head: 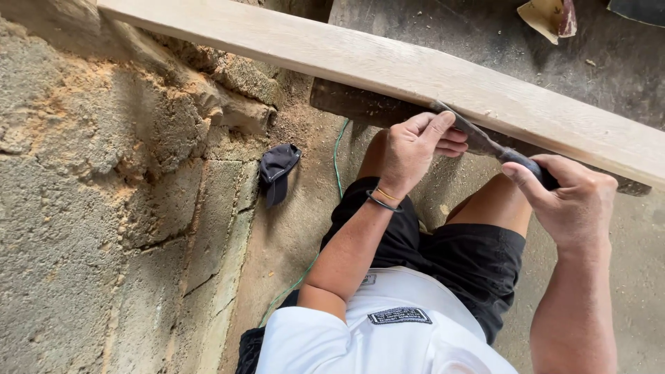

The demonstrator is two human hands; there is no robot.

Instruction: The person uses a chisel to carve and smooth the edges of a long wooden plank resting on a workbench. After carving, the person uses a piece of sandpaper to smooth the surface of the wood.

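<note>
Now the right hand (575,201) is wrapped tight round the dark handle of a chisel (495,149), thumb laid along the grip. The left hand (412,149) is curled over the blade further up, fingers (454,142) folded under it and pinning it against the near edge of the plank (332,59). The blade tip sits right at that edge, partly hidden by the left hand.

The plank runs pale and long across the top of the view, from upper left down to the right. A darker block (360,104) lies beneath it, touching its underside. A thin black band (383,203) rings the left wrist.

Further out, a green cord (337,163) trails down the dusty floor (298,228) beside the person's knee. A dark cap (277,170) lies against the rough block wall (104,208) on the left, sawdust (62,104) caked over its top. A torn sheet of sandpaper (551,15) lies beyond the plank, well apart from both hands.
</note>
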